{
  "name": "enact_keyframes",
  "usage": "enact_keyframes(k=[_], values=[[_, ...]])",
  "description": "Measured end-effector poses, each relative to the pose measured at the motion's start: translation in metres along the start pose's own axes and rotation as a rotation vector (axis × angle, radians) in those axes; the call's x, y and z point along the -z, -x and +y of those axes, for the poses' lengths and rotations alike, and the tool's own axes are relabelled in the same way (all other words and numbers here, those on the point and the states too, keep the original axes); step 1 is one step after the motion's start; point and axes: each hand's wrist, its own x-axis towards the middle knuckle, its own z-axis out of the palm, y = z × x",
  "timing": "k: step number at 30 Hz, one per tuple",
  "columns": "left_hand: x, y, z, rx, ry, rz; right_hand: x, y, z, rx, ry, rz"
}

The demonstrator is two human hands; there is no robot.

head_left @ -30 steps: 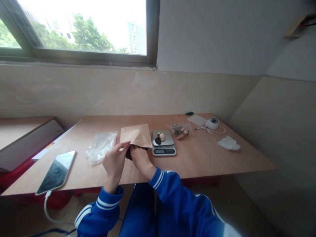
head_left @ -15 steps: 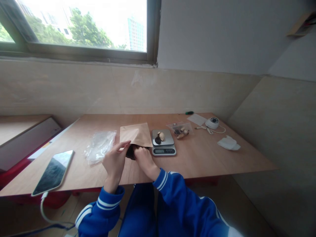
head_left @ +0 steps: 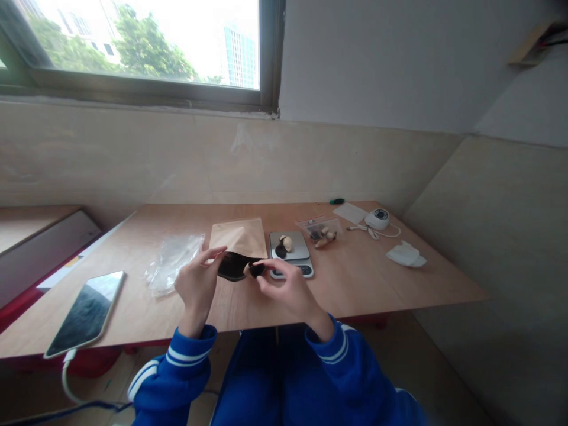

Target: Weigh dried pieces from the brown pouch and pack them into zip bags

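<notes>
A: What does the person's left hand (head_left: 197, 287) have?

B: Thumb and fingertips are pinched on the brown paper bag (head_left: 242, 236), at the edge of its opening. The dark inside shows below that edge.

A: And the right hand (head_left: 288, 290)?

B: It is apart from the left, its fingers and thumb clamped on a dark-and-pale morsel (head_left: 255, 270). That sits just beside the paper bag's mouth, on the side toward the digital scale (head_left: 302, 247).

A: Is anything on the scale?

B: At least 2 lumps (head_left: 284, 246), 1 dark and 1 pale. Behind and to the right lies a clear pouch (head_left: 339, 226) with similar bits inside.

A: Left of the paper bag?

B: Crumpled clear plastic (head_left: 175, 263), then a phone (head_left: 86, 313) with a cable plugged in.
</notes>
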Motion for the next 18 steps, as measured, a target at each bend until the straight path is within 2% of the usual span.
enact_keyframes(k=[3, 8, 12, 18], values=[[0.001, 0.0, -0.002, 0.0, -0.002, 0.006, 0.031, -0.007, 0.025, -0.144, 0.006, 0.134], [0.0, 0.001, -0.002, 0.012, -0.001, -0.003, 0.063, -0.029, 0.103, -0.248, 0.092, 0.225], [0.0, 0.003, -0.001, 0.009, -0.007, -0.019, 0.066, -0.048, 0.145, -0.254, 0.172, 0.254], [0.002, 0.003, -0.004, 0.019, -0.011, -0.03, 0.061, -0.055, 0.163, -0.166, 0.257, 0.219]])
